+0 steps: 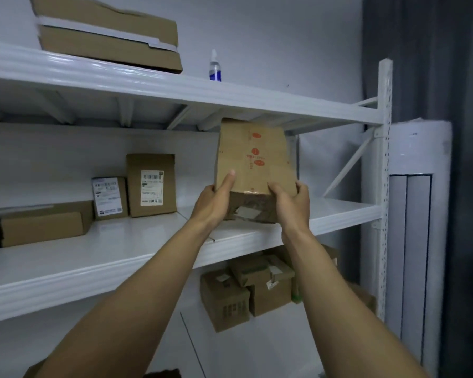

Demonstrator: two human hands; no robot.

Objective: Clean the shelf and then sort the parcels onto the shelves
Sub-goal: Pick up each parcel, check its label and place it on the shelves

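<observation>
While hands (213, 204) (294, 201) grip a parcel (254, 159), white shelving (257, 100) lines a grey wall (311, 36).

Head-worn view, close before shelving (115, 249)

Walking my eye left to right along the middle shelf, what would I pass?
flat brown box → small labelled box → taller labelled box → left hand → tall parcel gripped by both hands → right hand → white upright post
</observation>
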